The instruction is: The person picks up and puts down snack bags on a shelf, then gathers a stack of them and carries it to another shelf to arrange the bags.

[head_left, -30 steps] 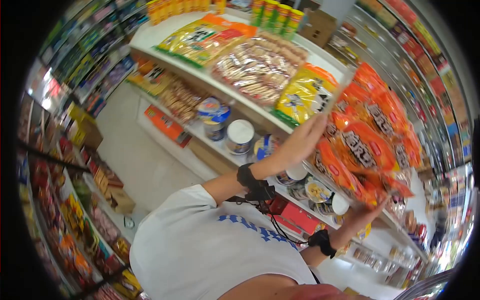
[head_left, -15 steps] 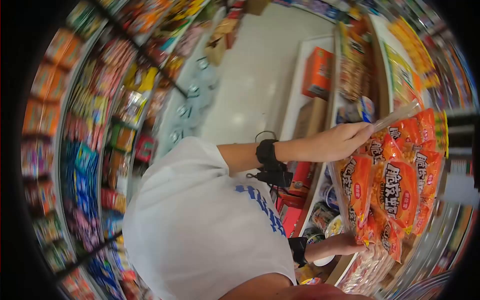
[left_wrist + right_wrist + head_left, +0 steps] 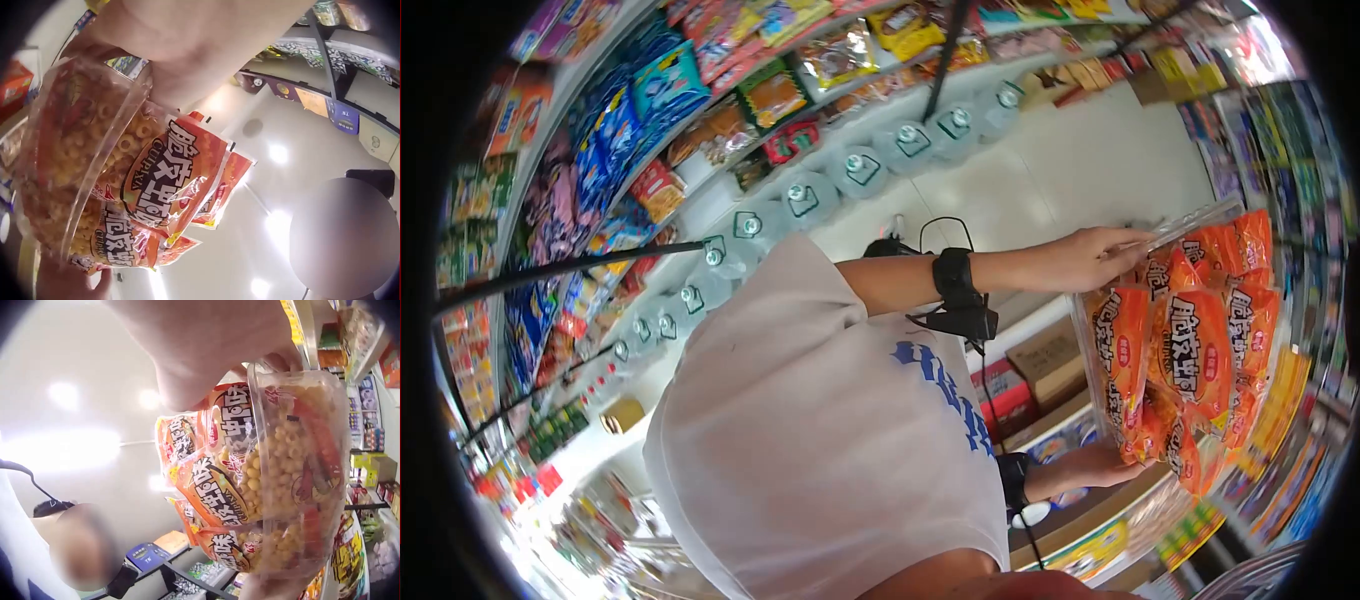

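A clear plastic tub (image 3: 1200, 221) is held out in front of the body, full of orange snack bags (image 3: 1200, 350) with dark Chinese lettering. Through the bags' clear parts, small golden ring-shaped snacks (image 3: 125, 144) show in the left wrist view. My left hand (image 3: 1105, 258) grips one end of the tub, its fingers bent over the rim. At the opposite end, my right hand (image 3: 1105, 465) holds the tub, most of its fingers hidden under it. The right wrist view shows the tub's clear side wall (image 3: 334, 450) between both hands.
A row of large clear water jugs (image 3: 860, 170) stands on the floor below packed snack shelves (image 3: 840, 55). Pale floor (image 3: 1090, 150) lies beyond my left arm. A cardboard box (image 3: 1050, 365) and a red box (image 3: 1005, 390) sit on low shelving below the tub.
The body has turned away from the white display shelf, carrying the tub along in both hands. The aisle and water jugs have swung into view, while the shelf slid toward the bottom right.
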